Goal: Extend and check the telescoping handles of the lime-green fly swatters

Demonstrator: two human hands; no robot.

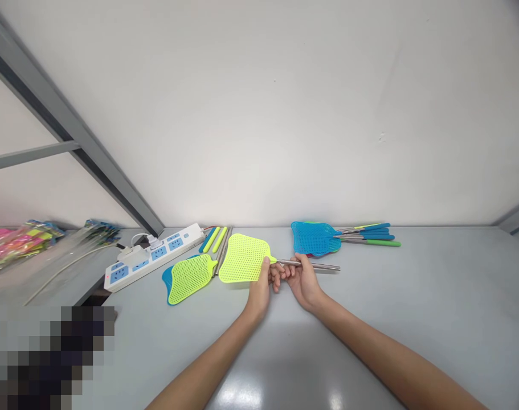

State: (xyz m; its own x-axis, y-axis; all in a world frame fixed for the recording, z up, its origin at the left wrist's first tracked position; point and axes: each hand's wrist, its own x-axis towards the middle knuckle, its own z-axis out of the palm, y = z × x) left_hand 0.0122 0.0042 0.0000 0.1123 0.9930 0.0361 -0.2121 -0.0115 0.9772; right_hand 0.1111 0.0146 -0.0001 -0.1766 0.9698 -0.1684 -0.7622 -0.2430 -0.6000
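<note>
A yellow-green fly swatter (244,259) is held level between both hands above the grey table. My left hand (261,285) is closed on it, thumb on the lower right corner of the mesh head near the neck. Around the bare metal rod (327,267), just right of the neck, my right hand (304,282) is closed with thumb and fingers. The rod's far end shows no coloured grip. Left of the hands lies another yellow-green swatter head (191,278), partly over a blue one (167,279). Loose blue and yellow grips (212,240) and metal rods lie behind them.
Several finished-looking swatters, mostly blue (314,237), lie stacked at the back right, against the wall. A white power strip (156,256) with plugs and cables stands at the left. Farther left are plastic-wrapped packets (24,242) beyond the grey metal frame (77,145).
</note>
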